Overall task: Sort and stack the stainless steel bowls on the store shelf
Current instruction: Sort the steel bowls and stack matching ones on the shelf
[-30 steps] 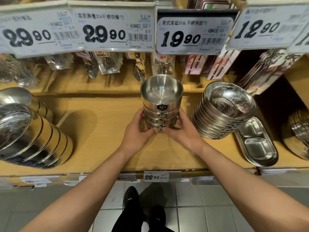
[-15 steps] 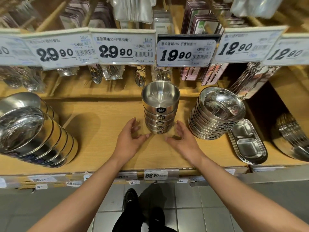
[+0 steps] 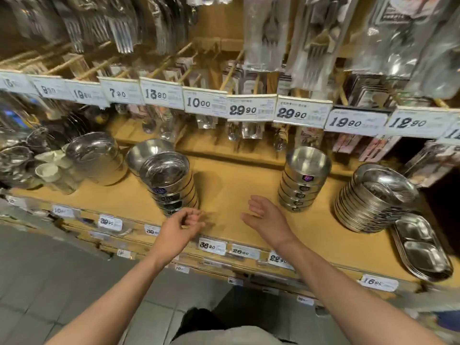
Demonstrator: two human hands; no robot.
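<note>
Head view | left hand (image 3: 179, 227) seen loosely curled, nothing held, just in front of larger bowl stack (image 3: 171, 183) | right hand (image 3: 267, 220) spread, nothing grasped | small bowl stack (image 3: 302, 180) stood upright on wooden shelf (image 3: 236, 185), apart from both hands

Hands (image 3: 180, 226): 2
Upright bowl stacks (image 3: 305, 180): 3
Shallow dish stacks (image 3: 375, 197): 1
Two-compartment trays (image 3: 420, 247): 1 stack

Silver bowls (image 3: 306, 171) (dark labels) on a yellow-tan wooden shelf (image 3: 236, 185).

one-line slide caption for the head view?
Both hands, left and right, hover empty between two bowl stacks on the shelf.
</note>
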